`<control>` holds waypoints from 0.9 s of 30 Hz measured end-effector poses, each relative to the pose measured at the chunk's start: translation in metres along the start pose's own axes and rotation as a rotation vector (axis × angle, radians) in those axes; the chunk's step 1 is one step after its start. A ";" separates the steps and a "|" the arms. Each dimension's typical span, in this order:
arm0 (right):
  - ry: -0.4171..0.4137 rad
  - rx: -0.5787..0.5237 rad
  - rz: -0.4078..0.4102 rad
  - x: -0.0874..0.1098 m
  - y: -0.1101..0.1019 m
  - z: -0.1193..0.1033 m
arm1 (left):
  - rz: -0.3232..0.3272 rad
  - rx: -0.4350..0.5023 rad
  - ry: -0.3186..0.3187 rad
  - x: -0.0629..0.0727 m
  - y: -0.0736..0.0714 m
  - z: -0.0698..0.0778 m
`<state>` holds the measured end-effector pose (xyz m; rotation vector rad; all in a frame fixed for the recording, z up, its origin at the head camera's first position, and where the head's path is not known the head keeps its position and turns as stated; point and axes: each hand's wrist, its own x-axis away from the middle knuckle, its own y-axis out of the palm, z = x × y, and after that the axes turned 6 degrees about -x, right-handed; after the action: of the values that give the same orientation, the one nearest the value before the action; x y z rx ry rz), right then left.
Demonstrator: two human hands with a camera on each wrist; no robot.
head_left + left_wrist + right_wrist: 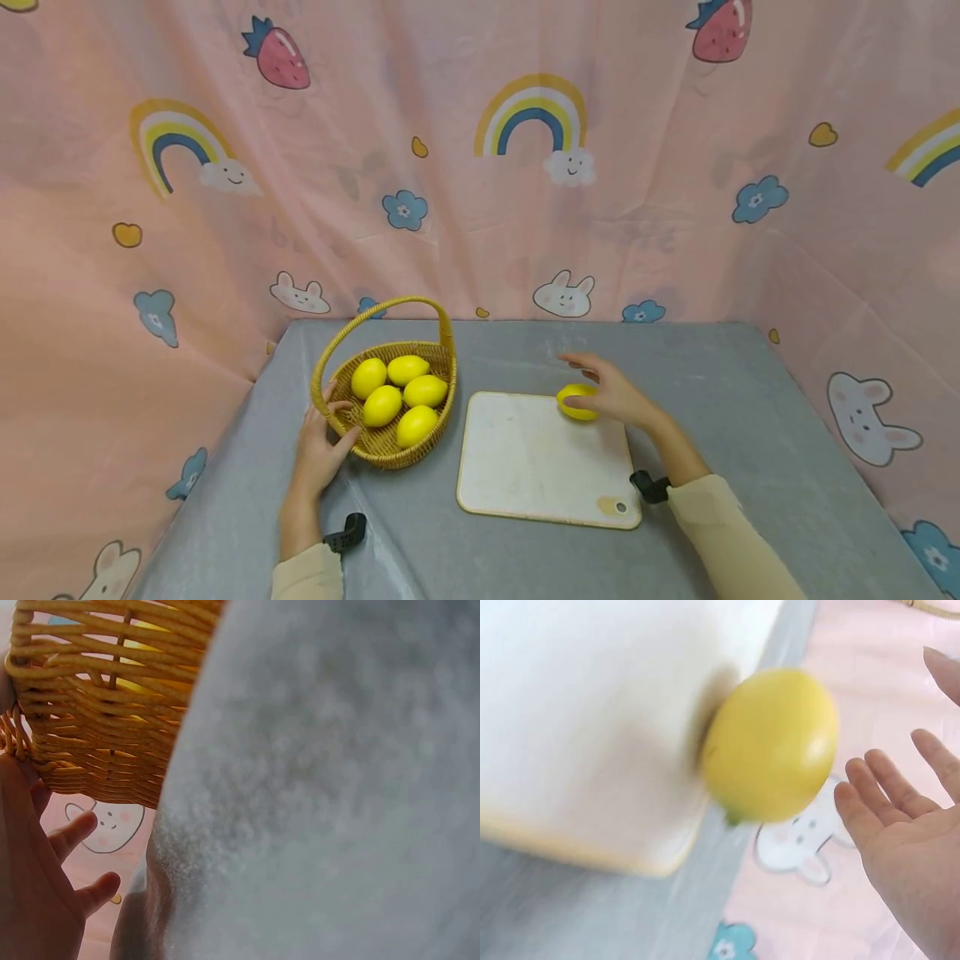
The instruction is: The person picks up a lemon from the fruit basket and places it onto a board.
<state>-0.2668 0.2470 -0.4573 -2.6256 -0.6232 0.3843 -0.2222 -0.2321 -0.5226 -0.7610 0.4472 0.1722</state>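
Observation:
My left hand [318, 450] holds the near left side of a wicker basket [390, 457], its thumb and fingers about the foot of the handle. Several yellow lemons [382, 406] lie inside the basket. In the left wrist view, two fingers of the left hand [41, 877] spread free below the weave [112, 742]. Over the far right corner of a white cutting board [540, 458] is my right hand [611, 392]. A single lemon [573, 402] rests there, under the hand. From the right wrist, that lemon [772, 746] appears apart from the loosely spread fingers [885, 784].
Grey cloth covers the table [405, 533]. A pink patterned curtain [480, 250] rises behind the table and along both sides. The basket stands left of the board, with its arched handle [408, 300] upright. Each wrist wears a black device [648, 486].

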 end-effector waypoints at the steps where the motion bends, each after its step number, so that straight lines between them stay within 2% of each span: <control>1: -0.004 -0.013 -0.006 -0.004 0.003 -0.003 | 0.000 -0.001 0.003 0.000 0.000 0.000; 12: -0.105 -0.042 -0.108 -0.048 0.044 -0.034 | 0.002 -0.008 -0.002 0.001 -0.001 0.001; 19: -0.079 -0.076 -0.184 -0.078 0.074 -0.053 | 0.002 0.006 0.002 -0.002 0.000 -0.001; 27: -0.102 -0.108 -0.290 -0.115 0.108 -0.070 | 0.009 0.009 0.007 -0.003 0.001 -0.003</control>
<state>-0.3017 0.0806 -0.4252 -2.5745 -1.0692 0.4063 -0.2261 -0.2333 -0.5239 -0.7513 0.4577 0.1757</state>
